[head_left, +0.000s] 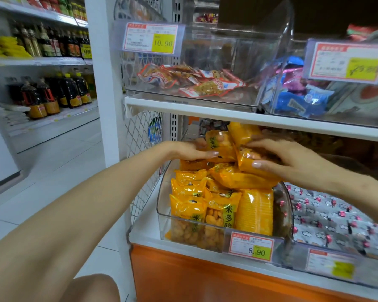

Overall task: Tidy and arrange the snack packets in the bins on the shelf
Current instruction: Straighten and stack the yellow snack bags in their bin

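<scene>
Both arms are out over the lower shelf (146, 227), hands busy at the top of a heap of yellow snack packets (238, 177) in the clear bin (162, 192). The left hand (192, 150) has a green-labelled packet (220, 146) pinched. Its thumb lies along the near face, fingertips show behind the wrapper, and the packet is held upright above the pile. The right hand (292, 164) is just beside it, fingers curled over a second packet (249, 162), thumb on its front, clamped on as it rests against the heap. The two hands are close and their packets touch.

Below them the bin is packed. Packets stand on end along the front wall and more lie flat on top, mounded above the rim. A price tag (251, 247) reading 8.90 hangs on the bin's front.

To the right, a neighbouring bin holds grey packets (327, 214) with pink marks. Up on the upper shelf (205, 110), red-and-white packets (190, 79) lie loose on the floor of one clear bin, with blue packets (299, 101) in the next. Off to the left, dark bottles (52, 97) line another run of shelving.
</scene>
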